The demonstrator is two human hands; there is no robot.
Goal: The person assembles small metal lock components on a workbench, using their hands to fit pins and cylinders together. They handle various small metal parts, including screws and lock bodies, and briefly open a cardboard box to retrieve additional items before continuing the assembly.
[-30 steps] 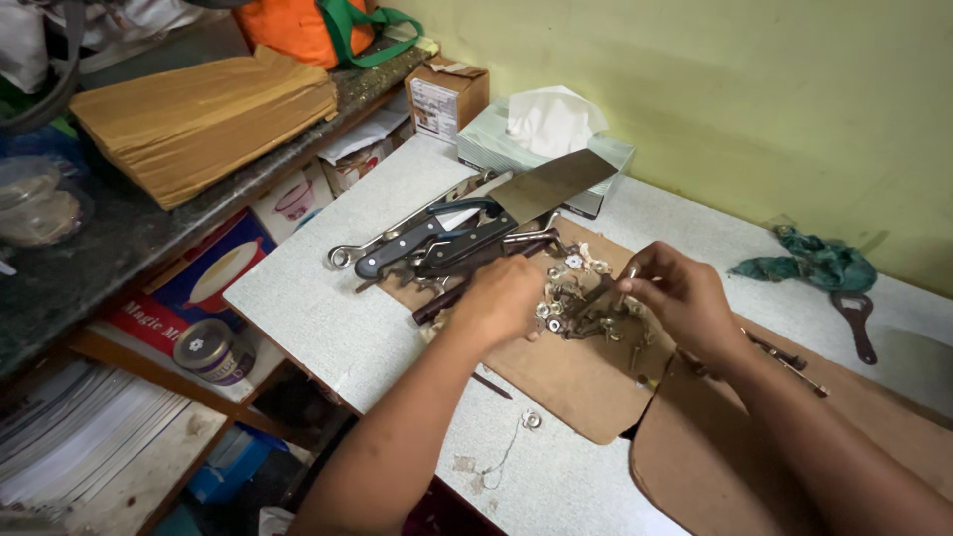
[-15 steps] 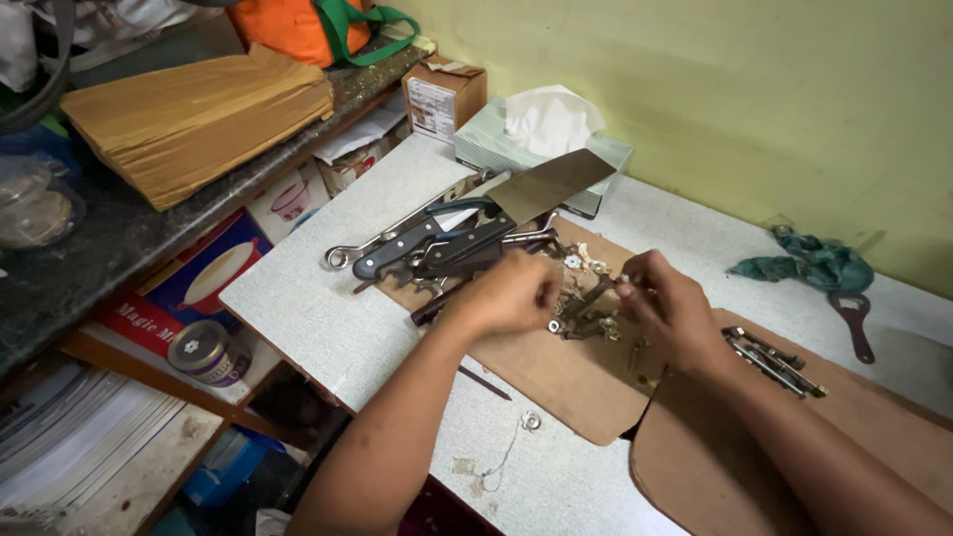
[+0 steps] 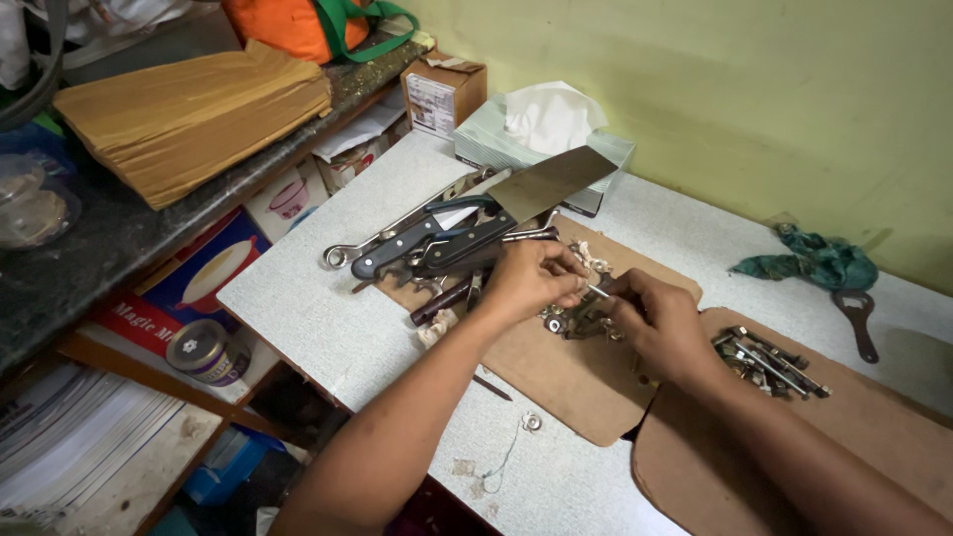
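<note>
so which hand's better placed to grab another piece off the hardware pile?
Probably the right hand: it sits directly over the pile of nuts and bolts, while the left hand is pinching a small screw beside it.

Both forearms are reaching in from lower frame, converging at centre. Left hand (image 3: 531, 281) is curling, fingertips pinching. Right hand (image 3: 660, 323) is arching palm-down, fingertips meeting the left's, knuckles raised.
</note>
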